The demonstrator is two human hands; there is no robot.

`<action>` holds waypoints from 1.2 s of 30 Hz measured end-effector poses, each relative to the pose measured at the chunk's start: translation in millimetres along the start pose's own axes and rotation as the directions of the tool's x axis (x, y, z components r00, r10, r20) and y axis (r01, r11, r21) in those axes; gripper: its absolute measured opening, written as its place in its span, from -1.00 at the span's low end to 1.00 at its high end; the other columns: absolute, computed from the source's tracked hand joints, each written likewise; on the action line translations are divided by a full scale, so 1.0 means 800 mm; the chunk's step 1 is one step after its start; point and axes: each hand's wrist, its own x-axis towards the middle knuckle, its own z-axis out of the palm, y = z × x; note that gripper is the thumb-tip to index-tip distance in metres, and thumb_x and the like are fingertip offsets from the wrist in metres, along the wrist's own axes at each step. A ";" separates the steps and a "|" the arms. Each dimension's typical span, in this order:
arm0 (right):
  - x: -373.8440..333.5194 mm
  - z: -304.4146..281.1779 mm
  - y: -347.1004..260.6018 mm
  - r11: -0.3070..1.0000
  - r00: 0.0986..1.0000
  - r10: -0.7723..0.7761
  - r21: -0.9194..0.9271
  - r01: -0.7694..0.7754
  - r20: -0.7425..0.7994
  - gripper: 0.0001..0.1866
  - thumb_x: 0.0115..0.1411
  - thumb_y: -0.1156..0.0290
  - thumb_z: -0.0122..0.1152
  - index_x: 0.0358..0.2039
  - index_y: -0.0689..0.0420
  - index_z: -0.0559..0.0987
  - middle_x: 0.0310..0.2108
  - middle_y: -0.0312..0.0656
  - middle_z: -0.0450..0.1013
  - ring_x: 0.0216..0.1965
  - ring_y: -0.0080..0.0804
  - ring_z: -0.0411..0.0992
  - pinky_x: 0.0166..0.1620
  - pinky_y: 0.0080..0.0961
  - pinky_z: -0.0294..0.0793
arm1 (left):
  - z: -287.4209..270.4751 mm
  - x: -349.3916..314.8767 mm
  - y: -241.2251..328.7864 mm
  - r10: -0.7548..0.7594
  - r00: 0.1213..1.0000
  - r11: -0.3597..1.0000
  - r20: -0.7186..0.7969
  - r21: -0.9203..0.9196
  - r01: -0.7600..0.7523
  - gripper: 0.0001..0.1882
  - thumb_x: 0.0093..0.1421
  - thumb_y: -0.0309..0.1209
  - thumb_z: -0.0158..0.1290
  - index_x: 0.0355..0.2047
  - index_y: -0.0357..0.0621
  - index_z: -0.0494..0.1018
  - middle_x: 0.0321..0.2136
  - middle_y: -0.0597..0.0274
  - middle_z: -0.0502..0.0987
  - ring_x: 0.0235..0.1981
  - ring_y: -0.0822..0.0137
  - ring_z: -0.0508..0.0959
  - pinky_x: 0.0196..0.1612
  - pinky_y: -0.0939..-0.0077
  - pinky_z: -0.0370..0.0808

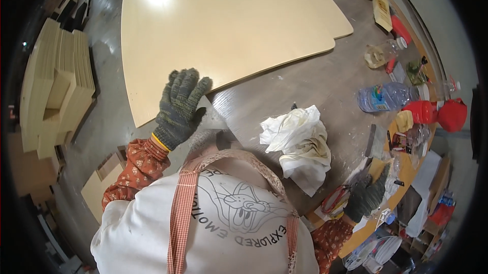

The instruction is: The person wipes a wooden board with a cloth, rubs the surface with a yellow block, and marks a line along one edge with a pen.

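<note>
A large pale wooden panel [229, 24] with rounded corners lies on the brown worktable [244, 106], its left part reaching out past the table's edge. My left hand [180, 103], in a grey-green knit glove, rests on the panel's near edge with its fingers stretched out. At the lower right, my right hand [366, 195] in a dark glove is among small items on the table's side. A tan piece [376, 166] lies close to its fingers; whether they grip anything is not visible. Crumpled white cloths [300, 144] lie between my two hands.
Along the right side stand a clear plastic bottle [389, 97], a smaller bottle with brownish contents [381, 54] and a red container [422, 111]. Stacked wooden panels [56, 85] stand on the floor at left. A wood-coloured ledge [406, 192] edges the table's right side.
</note>
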 end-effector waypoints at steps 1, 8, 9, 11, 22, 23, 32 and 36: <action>-0.001 -0.005 -0.007 0.941 0.990 -0.056 0.324 0.096 -0.130 -0.43 0.12 0.38 0.10 0.19 0.11 0.30 -0.03 -0.01 0.43 -0.18 -0.17 0.47 -0.09 -0.36 0.45 | -0.001 -0.004 -0.002 -0.016 1.000 1.000 0.001 -0.001 0.016 -0.20 -0.19 -0.42 0.26 0.14 -0.03 0.26 0.13 0.01 0.26 0.19 0.00 0.23 0.25 0.03 0.12; -0.020 -0.034 -0.163 0.328 0.941 -0.325 0.922 0.208 -0.097 -0.48 0.16 0.53 0.15 0.15 0.24 0.30 0.13 -0.07 0.28 0.11 -0.32 0.27 0.11 -0.37 0.33 | 0.008 -0.007 -0.023 -0.040 0.999 0.991 -0.011 0.125 0.041 -0.27 -0.14 -0.49 0.18 0.13 0.08 0.30 0.11 0.05 0.28 0.15 0.02 0.27 0.23 0.03 0.16; -0.028 -0.032 -0.190 0.267 0.889 -0.423 0.914 0.305 -0.174 -0.50 0.13 0.50 0.17 0.11 0.21 0.35 0.04 -0.03 0.36 0.02 -0.26 0.36 0.05 -0.37 0.39 | 0.010 -0.004 -0.026 -0.009 1.000 0.990 -0.019 0.139 0.012 -0.30 -0.11 -0.51 0.16 0.12 0.08 0.31 0.11 0.07 0.30 0.14 0.02 0.29 0.22 0.03 0.18; -0.043 -0.030 -0.246 0.222 0.814 -0.557 0.916 0.335 -0.163 -0.55 0.09 0.48 0.20 0.04 0.17 0.43 -0.08 0.02 0.45 -0.09 -0.19 0.47 -0.03 -0.37 0.46 | 0.012 -0.005 -0.032 0.011 1.000 0.987 -0.023 0.163 -0.007 -0.33 -0.09 -0.52 0.13 0.12 0.08 0.32 0.10 0.08 0.32 0.13 0.03 0.31 0.21 0.04 0.20; -0.055 0.011 -0.316 0.242 0.638 -0.731 0.783 0.573 -0.241 -0.53 0.11 0.50 0.18 0.06 0.23 0.39 0.01 0.06 0.39 0.02 -0.07 0.39 0.06 -0.28 0.37 | 0.014 -0.011 -0.046 0.069 0.997 0.992 0.034 0.102 -0.072 -0.31 -0.01 -0.25 0.11 0.18 0.11 0.24 0.18 0.03 0.21 0.19 -0.07 0.21 0.25 -0.07 0.08; -0.057 0.006 -0.319 0.266 0.649 -0.716 0.759 0.595 -0.258 -0.53 0.10 0.48 0.21 0.05 0.24 0.40 0.00 0.06 0.40 0.01 -0.05 0.39 0.06 -0.27 0.38 | 0.014 -0.011 -0.045 0.084 0.994 0.991 0.069 0.097 -0.091 -0.25 -0.02 -0.12 0.14 0.21 0.10 0.20 0.21 -0.01 0.16 0.21 -0.11 0.17 0.27 -0.10 0.03; -0.035 0.026 -0.317 0.272 0.513 -0.676 0.467 0.841 -0.529 -0.47 0.05 0.43 0.30 0.04 0.31 0.40 -0.06 0.08 0.42 -0.06 -0.06 0.42 0.01 -0.25 0.40 | 0.006 -0.013 -0.048 0.103 0.979 0.989 0.178 0.082 -0.119 -0.04 -0.16 0.01 0.22 0.26 0.08 0.11 0.28 -0.03 0.01 0.29 -0.10 0.00 0.28 -0.08 -0.05; -0.056 0.023 -0.322 0.251 0.623 -0.645 0.647 0.720 -0.443 -0.48 0.07 0.44 0.27 0.05 0.30 0.40 -0.09 0.06 0.44 -0.10 -0.09 0.44 -0.02 -0.26 0.41 | 0.013 -0.016 -0.051 0.128 0.980 0.985 0.153 0.096 -0.143 -0.05 -0.18 -0.07 0.23 0.26 0.07 0.12 0.28 -0.04 0.00 0.29 -0.10 0.00 0.29 -0.07 -0.07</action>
